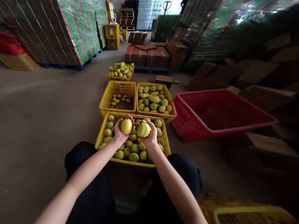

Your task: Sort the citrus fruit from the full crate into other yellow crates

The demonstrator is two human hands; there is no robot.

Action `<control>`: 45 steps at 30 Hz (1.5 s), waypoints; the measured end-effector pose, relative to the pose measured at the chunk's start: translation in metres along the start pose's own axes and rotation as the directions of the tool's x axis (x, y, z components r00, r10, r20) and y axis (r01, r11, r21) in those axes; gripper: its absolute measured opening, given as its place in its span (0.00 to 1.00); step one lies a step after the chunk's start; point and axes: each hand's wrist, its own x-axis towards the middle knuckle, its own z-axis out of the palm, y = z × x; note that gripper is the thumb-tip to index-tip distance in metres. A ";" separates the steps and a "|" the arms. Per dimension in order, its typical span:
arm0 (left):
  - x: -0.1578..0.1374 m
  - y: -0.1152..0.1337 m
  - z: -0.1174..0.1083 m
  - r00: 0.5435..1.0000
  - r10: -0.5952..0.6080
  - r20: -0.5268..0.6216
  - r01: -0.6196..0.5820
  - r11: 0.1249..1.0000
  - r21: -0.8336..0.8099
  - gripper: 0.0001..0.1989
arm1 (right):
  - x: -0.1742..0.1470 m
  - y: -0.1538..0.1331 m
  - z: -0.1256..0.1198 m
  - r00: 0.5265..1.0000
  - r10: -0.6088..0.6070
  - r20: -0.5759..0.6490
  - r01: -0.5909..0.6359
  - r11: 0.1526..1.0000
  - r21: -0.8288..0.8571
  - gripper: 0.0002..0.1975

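Note:
My left hand (118, 133) is cupped around a yellow lemon (126, 127), with its fingertips showing behind the fruit. Beside it, my right hand (153, 134) grips a greener lemon (143, 130) that has a groove down its side. Both hands are above the nearest yellow crate (133, 162), which is full of yellow and green lemons and stands between my knees. Behind it on the left, another yellow crate (103, 101) has a few small lemons at its bottom. A third yellow crate (174, 112), on the right, is heaped with larger ones.
Farther back stands a heaped crate of lemons (120, 70). To the right, a red crate (189, 123) rests near cardboard boxes (271, 143). Part of a yellow crate (252, 210) shows at bottom right. Wrapped pallet stacks (77, 31) line the sides.

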 end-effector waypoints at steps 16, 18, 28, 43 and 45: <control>-0.013 0.005 0.008 0.998 -0.037 0.042 0.030 0.985 0.173 0.10 | -0.017 -0.006 0.015 0.989 0.067 0.130 -0.054 0.994 -0.096 0.14; -0.014 0.005 0.007 0.997 -0.045 0.063 0.032 0.979 0.200 0.09 | -0.017 -0.005 0.016 0.986 0.088 0.145 -0.072 0.991 -0.113 0.15; -0.006 0.004 0.005 0.999 0.046 0.007 -0.046 0.998 0.045 0.14 | -0.007 0.002 0.004 1.000 0.001 0.004 0.000 0.999 -0.034 0.07; -0.005 0.009 -0.002 0.993 0.005 0.122 -0.017 0.995 0.100 0.23 | -0.006 0.002 0.007 0.999 -0.014 -0.041 0.019 0.992 0.123 0.08; -0.006 0.008 -0.001 0.995 0.006 0.098 -0.014 0.997 0.077 0.24 | -0.008 0.001 0.008 0.998 -0.018 -0.060 0.027 0.988 0.149 0.07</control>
